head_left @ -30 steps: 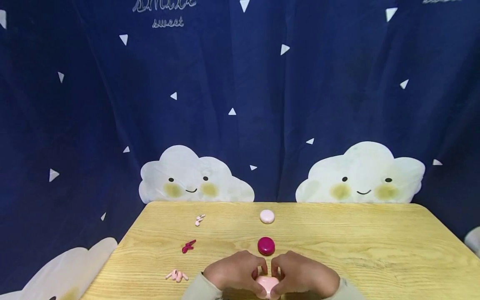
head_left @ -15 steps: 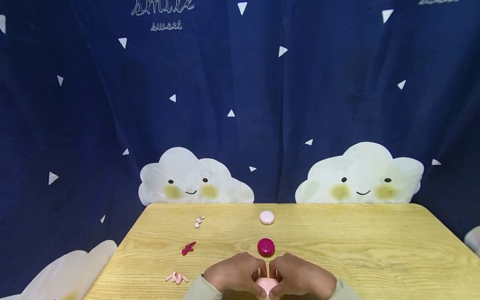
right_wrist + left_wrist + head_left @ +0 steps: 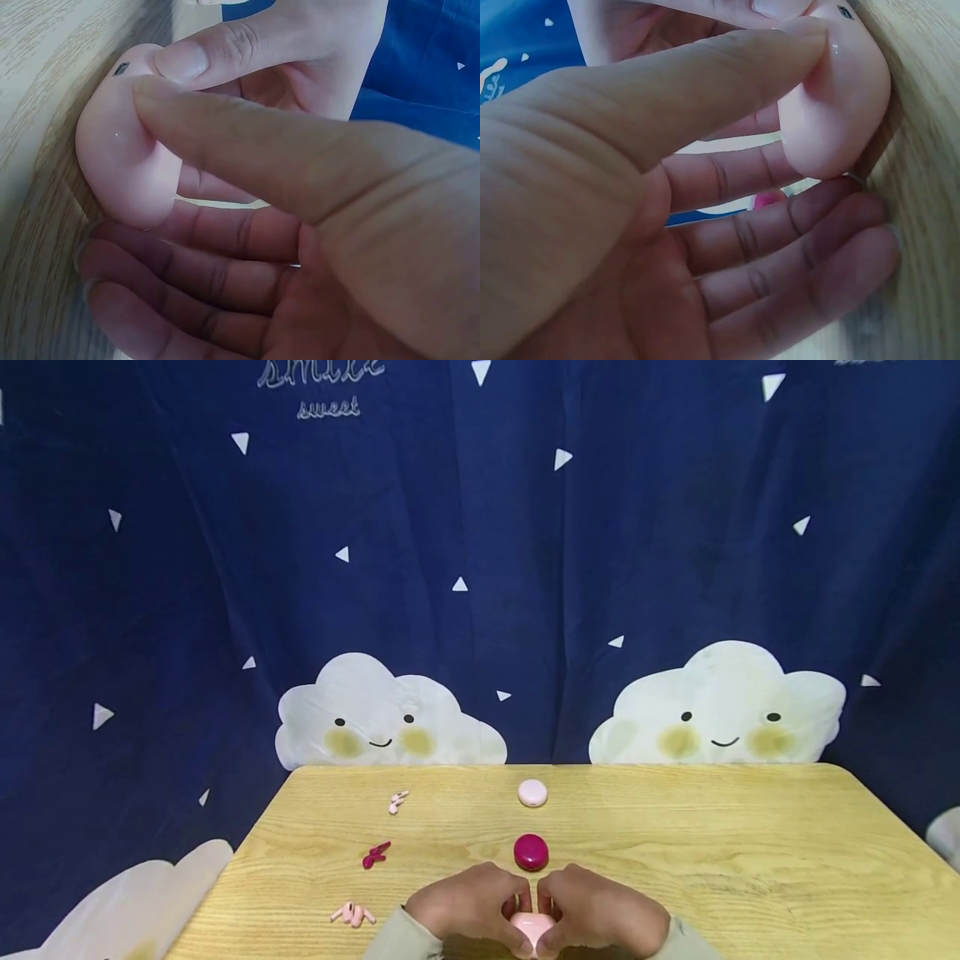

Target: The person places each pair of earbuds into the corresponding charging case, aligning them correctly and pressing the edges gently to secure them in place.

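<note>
A pink earbud charging case (image 3: 532,927) with rounded sides is held between both hands at the table's near edge. My left hand (image 3: 474,903) grips its left side, thumb on the near face and fingertips behind. On the opposite side, my right hand (image 3: 603,912) holds it in the same way. The two thumb tips lie close together beside a small charging port, which shows in both wrist views. In the left wrist view the case (image 3: 847,97) is right at the wood surface. The lid appears down; the far face is partly hidden by fingers.
Beyond the hands lie a magenta round case (image 3: 531,852) and a pale pink one (image 3: 532,792). To the left are pink earbuds (image 3: 352,913), magenta earbuds (image 3: 375,855) and pale pink earbuds (image 3: 397,802). A blue curtain (image 3: 525,568) hangs behind the wooden table (image 3: 720,852).
My right hand has shifted very slightly left, closer to the left hand. Both hands keep their hold on the pink case, and the other things stay where they were.
</note>
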Demonstrator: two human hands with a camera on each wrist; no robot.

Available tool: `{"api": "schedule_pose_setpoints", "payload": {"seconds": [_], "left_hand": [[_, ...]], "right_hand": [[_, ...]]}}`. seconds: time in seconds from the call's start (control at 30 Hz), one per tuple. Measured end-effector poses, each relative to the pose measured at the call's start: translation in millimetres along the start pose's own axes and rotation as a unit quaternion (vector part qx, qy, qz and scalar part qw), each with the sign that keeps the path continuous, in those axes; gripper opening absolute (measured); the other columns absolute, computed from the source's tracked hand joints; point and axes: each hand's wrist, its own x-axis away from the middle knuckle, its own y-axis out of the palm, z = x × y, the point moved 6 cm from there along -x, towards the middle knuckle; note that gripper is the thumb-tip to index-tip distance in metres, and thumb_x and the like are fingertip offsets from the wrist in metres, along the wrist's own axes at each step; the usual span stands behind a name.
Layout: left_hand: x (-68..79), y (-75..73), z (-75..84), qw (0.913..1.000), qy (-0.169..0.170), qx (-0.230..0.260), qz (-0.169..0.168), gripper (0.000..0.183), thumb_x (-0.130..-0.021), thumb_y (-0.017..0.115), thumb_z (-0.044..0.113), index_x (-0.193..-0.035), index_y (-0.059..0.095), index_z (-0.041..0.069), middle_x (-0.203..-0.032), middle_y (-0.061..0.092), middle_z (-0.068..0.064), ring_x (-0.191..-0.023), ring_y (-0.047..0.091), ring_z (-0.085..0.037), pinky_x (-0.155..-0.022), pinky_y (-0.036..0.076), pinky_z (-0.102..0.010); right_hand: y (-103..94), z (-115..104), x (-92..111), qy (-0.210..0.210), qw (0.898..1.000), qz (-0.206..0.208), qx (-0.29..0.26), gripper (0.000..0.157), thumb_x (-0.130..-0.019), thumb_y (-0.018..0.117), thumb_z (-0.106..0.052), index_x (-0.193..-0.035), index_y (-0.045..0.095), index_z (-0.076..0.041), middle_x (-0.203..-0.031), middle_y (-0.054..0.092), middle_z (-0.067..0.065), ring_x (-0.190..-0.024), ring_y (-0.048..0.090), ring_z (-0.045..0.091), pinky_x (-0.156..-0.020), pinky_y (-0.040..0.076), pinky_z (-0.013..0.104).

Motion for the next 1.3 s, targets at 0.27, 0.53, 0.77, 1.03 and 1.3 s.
{"api": "schedule_pose_setpoints", "payload": {"seconds": [0.27, 0.53, 0.77, 1.03, 1.3], "left_hand": [[-1.2, -0.3, -3.5, 0.9999, -0.015, -0.008, -0.002, 0.026, -0.072, 0.084, 0.031, -0.083, 0.063, 0.02, -0.064, 0.051, 0.017, -0.06, 0.043, 0.005, -0.056, 0.039, -0.014], [-3.0, 1.7, -3.8, 1.0, -0.007, -0.003, -0.004, 0.028, -0.071, 0.084, 0.033, -0.081, 0.061, 0.02, -0.064, 0.049, 0.018, -0.06, 0.041, 0.005, -0.054, 0.038, -0.014], [-1.5, 11.7, -10.6, 0.9989, -0.009, 0.045, -0.011, 0.025, -0.073, 0.083, 0.029, -0.083, 0.064, 0.018, -0.065, 0.051, 0.018, -0.061, 0.042, 0.006, -0.056, 0.041, -0.014], [-3.0, 13.8, -17.0, 0.994, 0.009, 0.109, -0.001, 0.023, -0.074, 0.084, 0.024, -0.084, 0.066, 0.015, -0.065, 0.052, 0.017, -0.06, 0.045, 0.006, -0.055, 0.043, -0.014], [-4.4, 15.5, -25.1, 0.9871, 0.018, 0.159, -0.009, 0.021, -0.073, 0.084, 0.022, -0.081, 0.066, 0.015, -0.063, 0.05, 0.017, -0.058, 0.044, 0.006, -0.051, 0.041, -0.015]], "right_hand": [[-1.4, -1.5, -1.9, -0.006, 1.0, 0.008, -0.002, 0.026, -0.068, 0.086, -0.021, -0.067, 0.059, -0.019, -0.056, 0.047, -0.014, -0.053, 0.04, 0.0, -0.048, 0.036, 0.019], [-0.3, 2.2, -3.6, -0.011, 1.0, 0.002, -0.009, 0.029, -0.069, 0.086, -0.021, -0.07, 0.057, -0.016, -0.061, 0.048, -0.014, -0.057, 0.042, -0.001, -0.052, 0.039, 0.019], [5.0, 13.0, -4.8, -0.031, 0.994, -0.035, -0.096, 0.026, -0.073, 0.084, -0.025, -0.074, 0.06, -0.014, -0.062, 0.051, -0.013, -0.056, 0.043, 0.0, -0.051, 0.036, 0.017], [6.7, 22.2, -8.2, -0.045, 0.992, -0.028, -0.114, 0.026, -0.067, 0.084, -0.024, -0.073, 0.06, -0.016, -0.061, 0.05, -0.013, -0.056, 0.043, -0.001, -0.049, 0.034, 0.017], [7.8, 21.5, -10.9, -0.041, 0.988, -0.049, -0.138, 0.022, -0.067, 0.082, -0.018, -0.072, 0.061, -0.015, -0.059, 0.049, -0.012, -0.053, 0.041, 0.0, -0.047, 0.029, 0.017]]}}
